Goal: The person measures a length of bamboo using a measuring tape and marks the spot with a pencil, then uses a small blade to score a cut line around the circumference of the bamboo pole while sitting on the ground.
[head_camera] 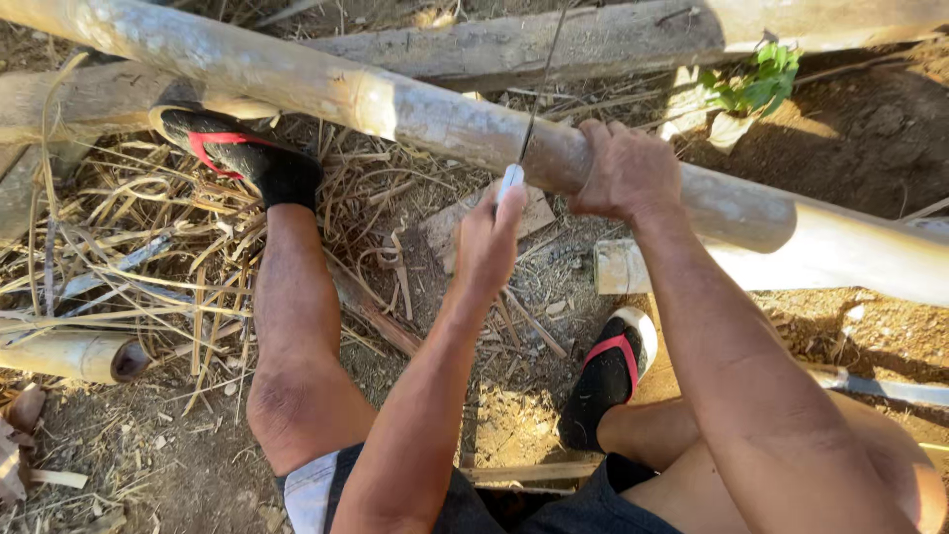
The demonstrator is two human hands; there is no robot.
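A long thick bamboo pole (395,104) runs slantwise across the view from upper left to right. My right hand (626,170) grips it from above near the middle. My left hand (486,242) is closed on the pale handle of a saw (510,182), whose thin blade (542,74) stands upright against the pole and reaches up out of the picture. My left foot in a black and red sandal (242,153) is braced against the pole on the left. Near the ground, my right foot in its sandal (611,371) sits below the pole.
Dry split bamboo strips and straw (148,257) litter the dirt at left. A short cut bamboo piece (74,354) lies at the left edge, another stub (621,267) under the pole. A grey log (593,40) lies behind, with a small green plant (756,84).
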